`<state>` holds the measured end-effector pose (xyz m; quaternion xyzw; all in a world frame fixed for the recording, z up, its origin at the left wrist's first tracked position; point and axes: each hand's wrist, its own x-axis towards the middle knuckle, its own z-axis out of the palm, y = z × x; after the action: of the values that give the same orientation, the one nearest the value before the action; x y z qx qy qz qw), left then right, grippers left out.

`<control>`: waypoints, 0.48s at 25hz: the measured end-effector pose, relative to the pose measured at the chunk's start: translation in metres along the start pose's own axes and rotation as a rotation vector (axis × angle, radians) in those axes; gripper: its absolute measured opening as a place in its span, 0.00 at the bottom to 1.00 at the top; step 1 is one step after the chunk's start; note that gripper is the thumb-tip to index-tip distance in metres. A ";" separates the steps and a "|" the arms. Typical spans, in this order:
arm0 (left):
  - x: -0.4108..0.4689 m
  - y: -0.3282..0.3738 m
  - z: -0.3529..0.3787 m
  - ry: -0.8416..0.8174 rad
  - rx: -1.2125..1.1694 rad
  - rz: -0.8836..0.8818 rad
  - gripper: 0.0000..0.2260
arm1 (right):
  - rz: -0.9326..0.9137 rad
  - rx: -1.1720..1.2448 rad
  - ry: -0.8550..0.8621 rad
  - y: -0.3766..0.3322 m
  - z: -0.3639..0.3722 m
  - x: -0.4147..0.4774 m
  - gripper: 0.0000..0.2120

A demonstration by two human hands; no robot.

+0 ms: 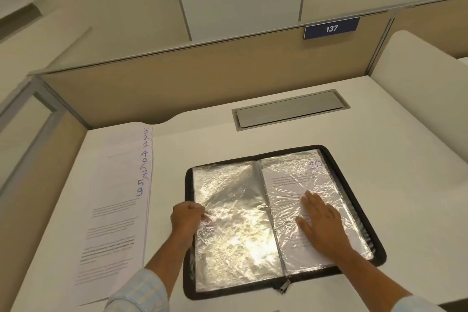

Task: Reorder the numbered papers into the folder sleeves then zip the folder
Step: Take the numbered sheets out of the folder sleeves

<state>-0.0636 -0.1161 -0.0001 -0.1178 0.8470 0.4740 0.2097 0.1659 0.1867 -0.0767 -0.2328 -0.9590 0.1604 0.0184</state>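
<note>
A black zip folder point(374, 213) lies open on the white desk, its clear plastic sleeves shining. The right-hand sleeve holds a printed paper marked 10 point(291, 180). The left-hand sleeve point(235, 230) looks empty and glares under the light. My left hand point(186, 218) pinches the left edge of that sleeve. My right hand point(320, 223) lies flat with straight fingers on the right-hand sleeve. A fanned stack of numbered papers point(116, 210) lies left of the folder, with a sheet marked 9 nearest me. The zip pull point(285, 286) sits at the folder's front edge.
A grey cable hatch point(291, 109) is set into the desk behind the folder. A tan partition point(202, 71) with a blue sign reading 137 point(331, 28) closes the back. Another partition runs along the left side.
</note>
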 end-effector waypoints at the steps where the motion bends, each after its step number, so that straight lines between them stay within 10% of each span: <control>1: 0.002 -0.004 -0.005 0.010 0.006 -0.001 0.03 | 0.002 -0.003 0.002 -0.001 0.000 0.000 0.34; 12: 0.007 -0.012 -0.002 0.153 0.329 0.169 0.07 | 0.011 0.047 -0.017 -0.005 -0.009 0.002 0.33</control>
<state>-0.0653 -0.1246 -0.0114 -0.0460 0.9333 0.3350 0.1208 0.1631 0.1863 -0.0665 -0.2362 -0.9538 0.1850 0.0149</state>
